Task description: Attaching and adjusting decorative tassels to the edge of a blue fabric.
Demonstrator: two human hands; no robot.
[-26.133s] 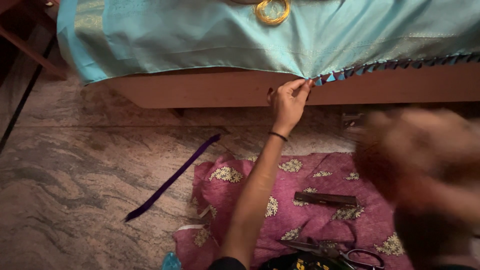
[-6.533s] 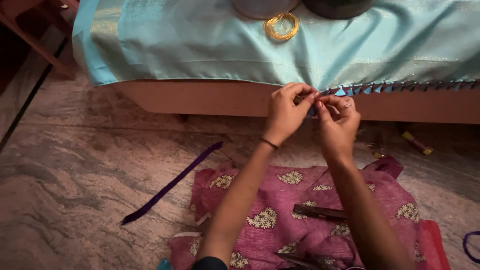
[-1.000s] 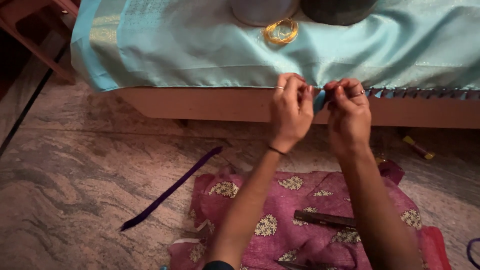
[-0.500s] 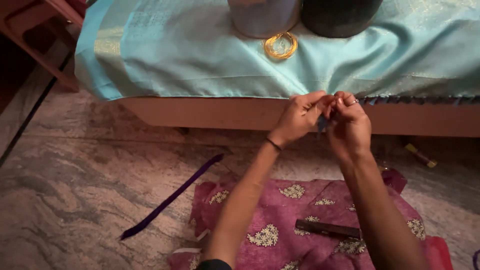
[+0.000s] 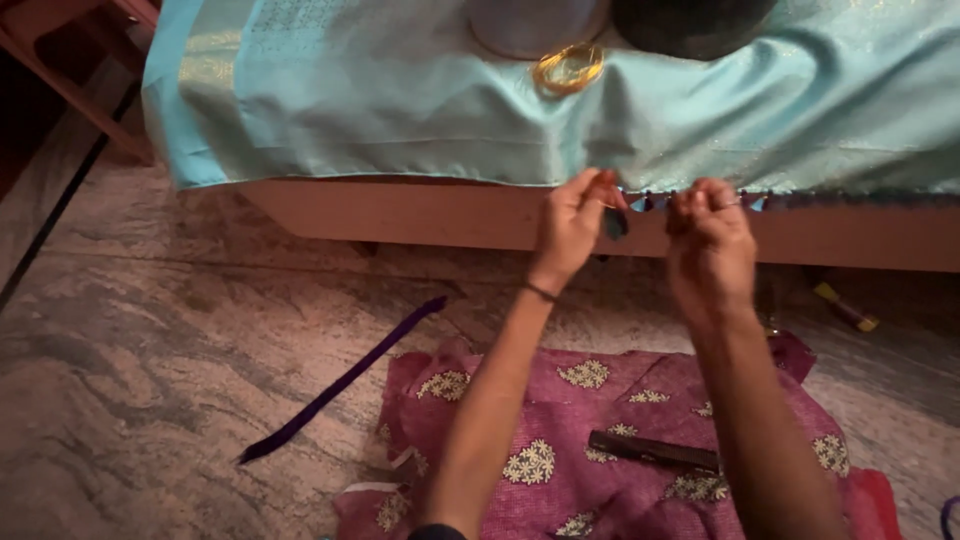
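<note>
We see the tasselled hem (image 5: 700, 200) of the light-blue cloth (image 5: 400, 110) running left-right along the ledge; left hand (image 5: 575, 225) pinches a dark tassel (image 5: 615, 222) (nearer), right hand (image 5: 710, 240) curled just beside.

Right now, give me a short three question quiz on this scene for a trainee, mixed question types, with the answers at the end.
1. True or false: both hands are at the fringed edge of the blue cloth.
2. What lies on the floor left of the pink cloth? A) a purple strip B) a white cup C) a green ball
3. Fill in: the ring resting on top of the blue cloth is ____ in colour.

Key
1. True: the left hand and right hand pinch at the tassel edge of the blue cloth.
2. A: the purple strip lies beside the pink cloth.
3. Gold: the ring.
</note>
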